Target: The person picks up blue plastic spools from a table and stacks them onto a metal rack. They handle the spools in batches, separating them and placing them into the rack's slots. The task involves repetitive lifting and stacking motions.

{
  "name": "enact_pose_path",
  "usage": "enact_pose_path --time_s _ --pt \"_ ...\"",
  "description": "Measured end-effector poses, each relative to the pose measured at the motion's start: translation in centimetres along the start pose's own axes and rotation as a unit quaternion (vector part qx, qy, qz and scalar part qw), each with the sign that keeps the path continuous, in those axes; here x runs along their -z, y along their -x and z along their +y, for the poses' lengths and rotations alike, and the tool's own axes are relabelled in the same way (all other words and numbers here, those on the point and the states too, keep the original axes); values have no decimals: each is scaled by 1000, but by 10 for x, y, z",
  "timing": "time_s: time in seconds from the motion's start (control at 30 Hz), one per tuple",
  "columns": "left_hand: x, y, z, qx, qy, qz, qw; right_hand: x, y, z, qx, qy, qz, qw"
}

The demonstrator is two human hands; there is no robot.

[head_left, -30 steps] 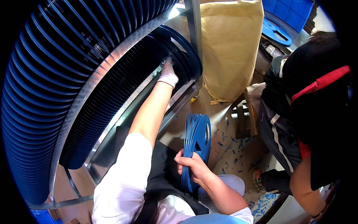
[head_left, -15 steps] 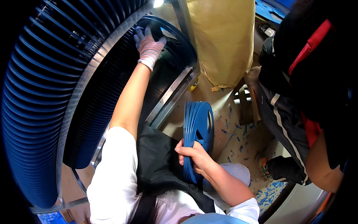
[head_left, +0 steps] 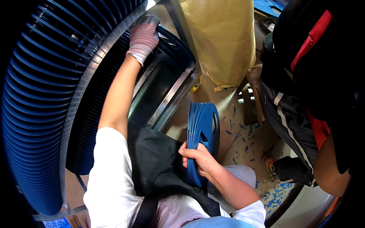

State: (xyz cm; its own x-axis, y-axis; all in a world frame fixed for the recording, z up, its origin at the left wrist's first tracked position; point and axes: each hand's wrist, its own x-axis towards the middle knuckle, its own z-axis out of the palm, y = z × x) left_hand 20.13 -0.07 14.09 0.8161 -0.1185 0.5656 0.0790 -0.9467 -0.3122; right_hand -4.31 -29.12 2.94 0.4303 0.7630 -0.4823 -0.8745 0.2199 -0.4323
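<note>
In my bare right hand [head_left: 197, 156], several thin blue plastic reel discs [head_left: 207, 125] stand upright as a stack, my thumb and fingers wrapped around their near-left side. My left hand [head_left: 143, 40] wears a striped knit glove and reaches far into a metal rack, at the far end of an inner row of dark blue discs [head_left: 81, 152]. Its fingertips are hidden, so its grip does not show. Just right of the glove, another blue disc [head_left: 176, 49] leans against the rack's end. A long curved row of blue discs [head_left: 38, 125] fills the left side.
The metal rack frame [head_left: 173, 97] runs close by my left arm. Beyond it stands a large yellow wrapped bundle [head_left: 224, 41]. On the right sits a co-worker in dark striped trousers [head_left: 289, 121], near a wooden stool [head_left: 253, 98]. Blue scraps [head_left: 279, 195] litter the floor.
My left hand has shifted left and slightly farther away, off the end disc's face, and its spread fingers no longer show. My right hand holds the stack as before.
</note>
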Motion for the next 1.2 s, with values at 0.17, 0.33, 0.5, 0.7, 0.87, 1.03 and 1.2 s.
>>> enact_pose_path --time_s 0.17,0.33,0.5,0.7,0.87,1.03,1.2 --pt "16 -10 3 -240 43 -39 969 2 -3 -1 0 -8 1 1000" --pt "24 -21 24 -297 9 -108 949 0 -3 -3 -10 -4 -15 1000" --pt "17 -23 13 -353 73 -140 922 0 -7 0 -1 -5 -20 1000" --pt "14 -25 27 -234 42 -118 964 0 -7 1 6 -5 -8 1000" --pt "-5 -25 29 -231 -52 -172 956 7 -2 -1 15 -16 2 1000" --pt "-11 -23 27 -200 -85 -193 957 6 4 -6 17 -27 5 999" --pt "-11 15 23 -131 80 126 980 9 4 -9 24 -40 3 999"
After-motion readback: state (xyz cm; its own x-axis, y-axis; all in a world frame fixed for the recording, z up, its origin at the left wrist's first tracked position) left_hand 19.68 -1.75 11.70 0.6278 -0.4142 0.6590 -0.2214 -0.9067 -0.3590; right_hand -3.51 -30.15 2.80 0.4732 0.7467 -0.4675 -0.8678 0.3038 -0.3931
